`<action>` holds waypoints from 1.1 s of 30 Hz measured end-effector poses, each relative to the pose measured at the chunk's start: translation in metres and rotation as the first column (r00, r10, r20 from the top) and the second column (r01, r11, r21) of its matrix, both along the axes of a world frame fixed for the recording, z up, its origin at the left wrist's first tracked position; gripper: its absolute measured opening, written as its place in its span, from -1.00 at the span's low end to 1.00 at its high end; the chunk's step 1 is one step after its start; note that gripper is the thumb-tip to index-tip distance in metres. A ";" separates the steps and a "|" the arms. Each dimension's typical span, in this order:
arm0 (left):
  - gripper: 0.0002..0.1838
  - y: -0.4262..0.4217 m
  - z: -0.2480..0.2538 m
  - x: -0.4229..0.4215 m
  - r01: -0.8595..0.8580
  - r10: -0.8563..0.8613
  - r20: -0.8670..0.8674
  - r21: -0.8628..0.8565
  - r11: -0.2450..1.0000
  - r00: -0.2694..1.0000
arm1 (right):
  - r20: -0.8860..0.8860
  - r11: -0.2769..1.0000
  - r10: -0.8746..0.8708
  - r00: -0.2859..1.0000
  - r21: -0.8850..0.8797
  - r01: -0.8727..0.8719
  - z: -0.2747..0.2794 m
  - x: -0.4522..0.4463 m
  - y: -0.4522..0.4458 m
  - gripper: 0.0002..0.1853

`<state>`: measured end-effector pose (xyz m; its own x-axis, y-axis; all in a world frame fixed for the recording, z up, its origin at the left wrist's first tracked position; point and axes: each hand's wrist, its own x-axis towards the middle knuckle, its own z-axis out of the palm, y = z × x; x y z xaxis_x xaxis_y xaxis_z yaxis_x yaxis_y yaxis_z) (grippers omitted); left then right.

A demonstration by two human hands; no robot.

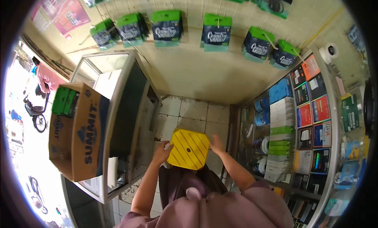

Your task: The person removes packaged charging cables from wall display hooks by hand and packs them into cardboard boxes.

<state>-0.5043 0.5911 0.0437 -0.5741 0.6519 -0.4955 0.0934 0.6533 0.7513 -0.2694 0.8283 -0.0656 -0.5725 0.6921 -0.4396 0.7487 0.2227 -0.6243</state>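
Observation:
A yellow eight-sided panel with dark diagonal grooves and a small dark spot in its middle is in front of my body, above the tiled floor. At its left edge is my left hand, fingers bent and touching or very near the rim. My right hand is beside the upper right edge with its fingers apart; a narrow gap seems to lie between it and the panel. What supports the panel from below is hidden.
A glass cabinet on the left bears an open SUMMIT carton. On the right, a glass showcase holds several small boxes. Packets hang on the back wall. White tiles cover the floor.

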 end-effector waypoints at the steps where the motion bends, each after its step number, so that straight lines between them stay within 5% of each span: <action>1: -0.27 0.001 -0.043 0.011 0.026 -0.030 -0.020 -0.184 0.983 0.999 | 0.108 0.999 0.007 0.994 -0.043 -0.002 -0.021 0.022 -0.006 -0.36; 5: -0.05 -0.021 -0.198 0.056 -0.140 0.129 -0.055 -0.464 0.875 0.990 | 0.259 0.979 0.017 0.966 -0.200 0.036 -0.117 0.069 -0.043 -0.11; 7: 0.07 -0.033 -0.244 0.069 -0.357 0.420 0.006 -0.517 0.778 0.907 | 0.287 0.812 -0.133 0.949 -0.517 0.270 -0.126 0.067 -0.068 0.03; 8: 0.07 -0.031 -0.246 0.071 -0.353 0.424 0.014 -0.528 0.772 0.906 | 0.301 0.809 -0.126 0.945 -0.521 0.274 -0.126 0.064 -0.078 0.03; 10: 0.05 -0.024 -0.235 0.068 -0.450 0.543 0.197 -0.373 0.811 0.816 | 0.101 0.623 -0.386 0.917 -0.704 0.340 -0.116 0.047 -0.092 0.12; 11: -0.02 -0.034 -0.267 0.067 -0.443 0.476 0.043 -0.303 0.844 0.878 | 0.063 0.579 -0.457 0.887 -0.736 0.351 -0.131 0.042 -0.097 0.12; 18: -0.13 -0.018 -0.307 -0.008 -0.415 0.410 -0.093 -0.043 0.909 0.907 | 0.005 0.549 -0.552 0.834 -0.751 0.368 -0.145 -0.025 -0.073 0.03; 22: -0.18 0.013 -0.305 -0.072 -0.452 0.442 -0.236 0.011 0.892 0.866 | -0.208 0.625 -0.516 0.831 -0.754 0.199 -0.158 -0.075 -0.053 -0.04; 24: -0.19 0.020 -0.305 -0.092 -0.428 0.435 -0.236 0.084 0.900 0.869 | -0.136 0.599 -0.534 0.835 -0.757 0.260 -0.146 -0.102 -0.044 -0.08; 27: -0.17 0.034 -0.292 -0.106 -0.480 0.439 -0.320 -0.058 0.875 0.839 | -0.087 0.644 -0.503 0.860 -0.701 0.306 -0.161 -0.121 -0.040 -0.09; 29: -0.13 0.033 -0.278 -0.093 -0.554 0.510 -0.326 -0.052 0.831 0.796 | -0.262 0.755 -0.478 0.839 -0.610 0.239 -0.194 -0.111 -0.047 -0.13; 33: -0.09 0.025 -0.251 -0.046 -0.487 0.391 -0.393 -0.183 0.854 0.833 | -0.176 0.894 -0.357 0.917 -0.347 0.282 -0.117 -0.083 -0.025 -0.23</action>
